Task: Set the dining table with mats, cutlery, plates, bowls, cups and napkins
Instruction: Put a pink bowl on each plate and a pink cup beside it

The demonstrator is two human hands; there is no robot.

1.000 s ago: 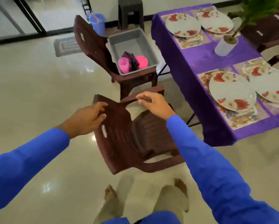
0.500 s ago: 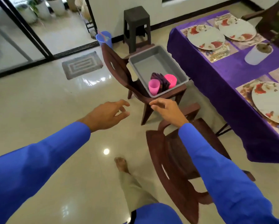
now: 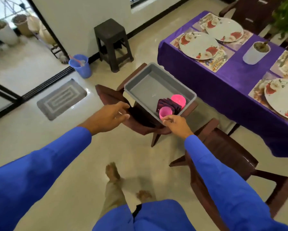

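Glossy tiled floor, shiny purple cloth, matt plastic tray.

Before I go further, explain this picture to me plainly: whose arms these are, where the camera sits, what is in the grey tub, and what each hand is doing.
No machine here: a person in blue sleeves wears a wide-angle camera on the head, so you look forward and down past their own arms and feet. The left hand reaches forward with relaxed fingers and holds nothing. The right hand is at the near pink cup; its fingertips seem to meet the cup's rim, but a firm grip cannot be told. That cup stands in a grey tub on a brown chair, beside dark folded napkins and a second pink cup. To the right, the purple table already carries mats, floral plates and cutlery.
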